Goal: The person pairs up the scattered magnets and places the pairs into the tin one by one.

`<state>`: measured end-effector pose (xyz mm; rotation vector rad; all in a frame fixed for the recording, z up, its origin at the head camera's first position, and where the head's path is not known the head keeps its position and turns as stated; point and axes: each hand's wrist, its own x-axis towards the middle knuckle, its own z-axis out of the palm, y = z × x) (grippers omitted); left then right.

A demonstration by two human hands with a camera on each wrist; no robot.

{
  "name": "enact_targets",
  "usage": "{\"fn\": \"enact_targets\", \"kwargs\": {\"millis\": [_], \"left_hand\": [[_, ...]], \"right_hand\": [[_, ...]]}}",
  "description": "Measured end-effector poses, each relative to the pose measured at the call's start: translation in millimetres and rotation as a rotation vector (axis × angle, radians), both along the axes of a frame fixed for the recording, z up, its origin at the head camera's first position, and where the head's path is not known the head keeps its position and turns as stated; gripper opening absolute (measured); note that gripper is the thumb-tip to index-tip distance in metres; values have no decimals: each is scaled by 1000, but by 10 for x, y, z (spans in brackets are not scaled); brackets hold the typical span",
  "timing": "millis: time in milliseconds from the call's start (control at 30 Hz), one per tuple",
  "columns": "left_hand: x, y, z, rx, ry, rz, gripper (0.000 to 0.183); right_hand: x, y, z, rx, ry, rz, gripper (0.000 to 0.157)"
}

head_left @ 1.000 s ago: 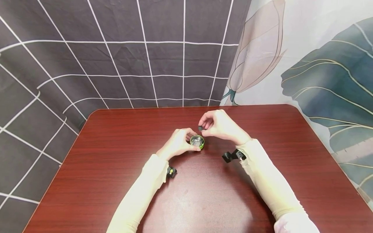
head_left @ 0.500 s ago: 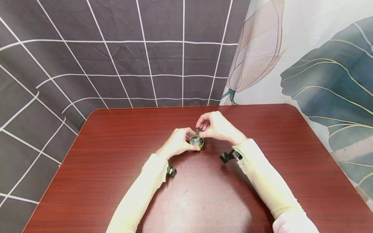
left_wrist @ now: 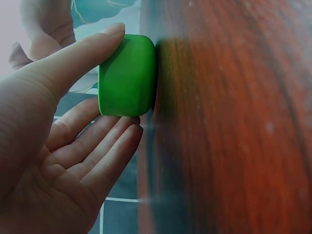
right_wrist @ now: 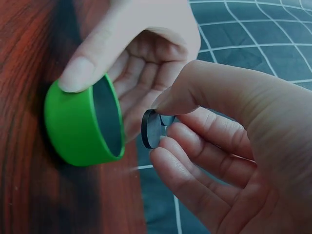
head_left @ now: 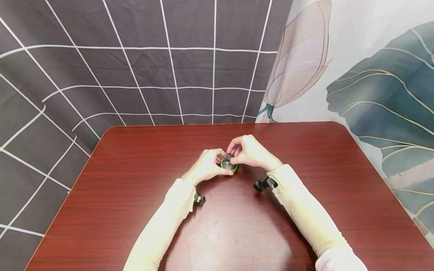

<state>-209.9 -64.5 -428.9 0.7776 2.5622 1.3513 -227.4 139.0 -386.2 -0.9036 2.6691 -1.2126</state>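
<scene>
A small round green tin (head_left: 234,170) with a shiny metallic inside stands on the table, its mouth facing up. My left hand (head_left: 205,167) holds it from the left, with the thumb on its near side and the fingers at its far side, as the left wrist view shows on the tin's green wall (left_wrist: 129,78). My right hand (head_left: 253,153) pinches a small black disc (right_wrist: 152,129) between thumb and fingers. A second dark piece shows behind the disc, partly hidden by the fingers. The disc is just beyond the open rim of the tin, apart from it.
The reddish-brown wooden table (head_left: 135,210) extends around both hands. Behind it hangs a dark grey cloth (head_left: 190,67) with white grid lines, and a leaf-patterned cloth (head_left: 373,94) hangs at the right. Black camera mounts (head_left: 265,184) sit at both wrists.
My right hand has moved left and nearer to me, bringing the black disc from beside the tin to its far rim. My left hand and the tin have stayed in place.
</scene>
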Motion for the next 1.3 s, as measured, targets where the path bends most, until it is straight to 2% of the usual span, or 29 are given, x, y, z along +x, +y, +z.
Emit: {"fn": "enact_targets", "kwargs": {"millis": [467,967,1300], "left_hand": [[8,5,8,-38,-6,13,48],[12,5,11,-23,-11,19,46],[11,-2,-1,-3,-17,15,46]], "right_hand": [[9,-54,-120,38,-30,-8,20],[4,-77,-110,71,-9,7,19],[27,-50,-85,26,-18,12,17]]}}
